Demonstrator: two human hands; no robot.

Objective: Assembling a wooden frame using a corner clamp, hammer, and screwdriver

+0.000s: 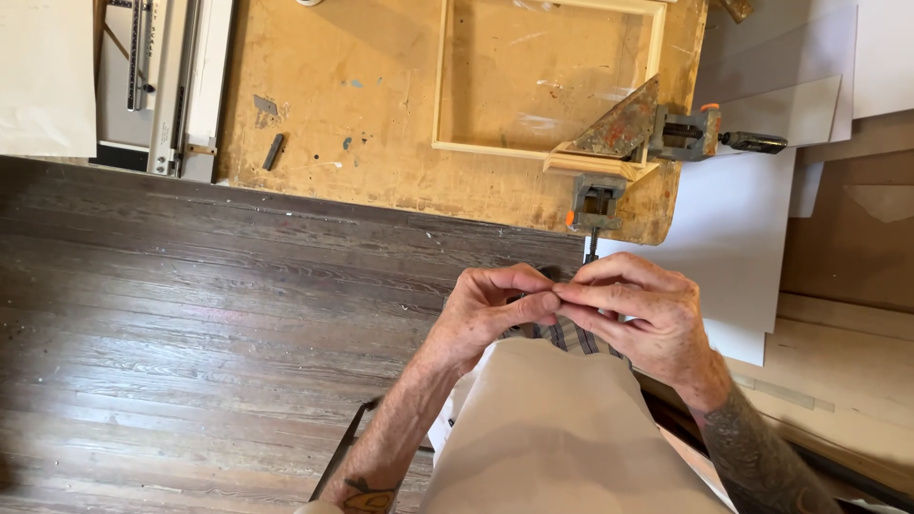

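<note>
Head view: left hand [490,309] and right hand [636,309] meet fingertip to fingertip at chest height over the apron [562,428], both pinched narrow on something tiny at the junction, too small to identify; it sits dead centre between the hands, neither hand nearer, with no long axis readable. The corner clamp [624,143] grips the lower right corner of the wood frame [547,81] on the bench [381,124], straight ahead of the pinch and just right of centre, so slightly closer to the right hand; its screw handles stick out toward the person and to the right.
</note>
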